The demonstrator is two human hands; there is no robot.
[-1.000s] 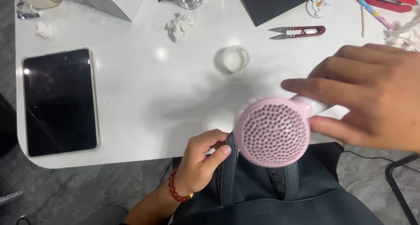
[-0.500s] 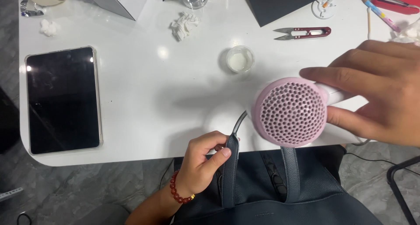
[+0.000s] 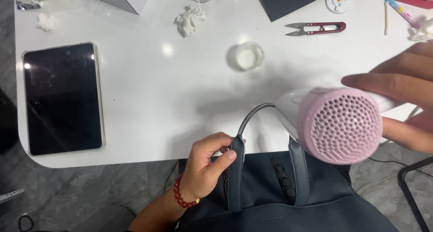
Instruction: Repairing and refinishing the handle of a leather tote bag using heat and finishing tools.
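Hairdryer (image 3: 338, 123), pink grille facing the camera, sits clasped in the right hand (image 3: 401, 105) at three o'clock; left hand (image 3: 207, 166) pinches the bag's (image 3: 288, 200) strap (image 3: 235, 169) at six o'clock, below-left.

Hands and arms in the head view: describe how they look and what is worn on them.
Both are bare, with no gloves or sleeves in view. The left hand has a bracelet of round dark-red beads with one gold-coloured bead on its wrist. The right hand shows no rings; its wrist is out of frame.
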